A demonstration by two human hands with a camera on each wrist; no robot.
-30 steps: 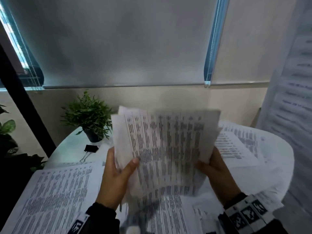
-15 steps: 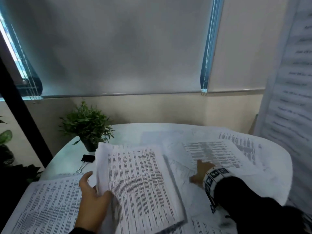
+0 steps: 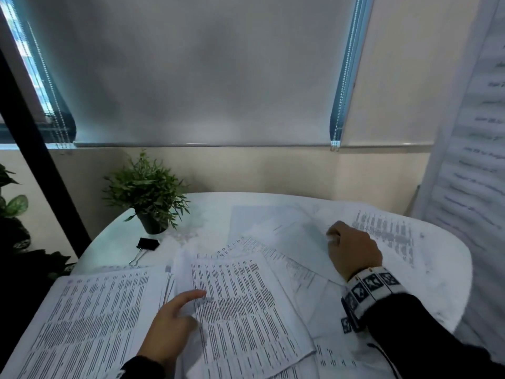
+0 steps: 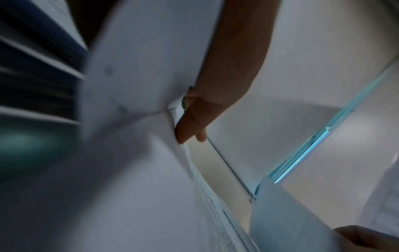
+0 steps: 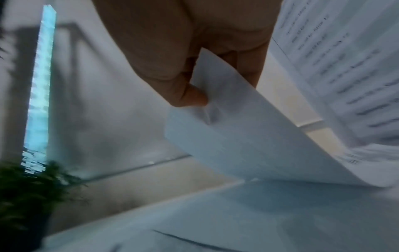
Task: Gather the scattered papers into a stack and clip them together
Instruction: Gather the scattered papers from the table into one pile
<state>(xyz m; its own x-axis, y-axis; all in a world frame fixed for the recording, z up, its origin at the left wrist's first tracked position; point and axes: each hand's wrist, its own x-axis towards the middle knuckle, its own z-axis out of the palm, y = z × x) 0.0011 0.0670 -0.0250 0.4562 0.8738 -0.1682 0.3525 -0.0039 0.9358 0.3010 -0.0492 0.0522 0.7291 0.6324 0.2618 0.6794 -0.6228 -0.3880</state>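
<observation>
Papers spread over the bench, both hands on them.
Head view: left hand rests loose-fingered on the stack; right hand curls on a far sheet; clip lies by the plant. Left wrist view: fingers touch paper, blurred. Right wrist view: thumb and fingers pinch the sheet's lifted corner.

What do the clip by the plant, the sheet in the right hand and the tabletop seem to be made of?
Binder clip: looks like black-coated metal with thin wire handles that catch light.
Sheet pinched by the right hand: thin matte white paper; it curls and crinkles at the fingers.
Tabletop: smooth, pale, slightly glossy; whether laminate or glass cannot be told.
</observation>
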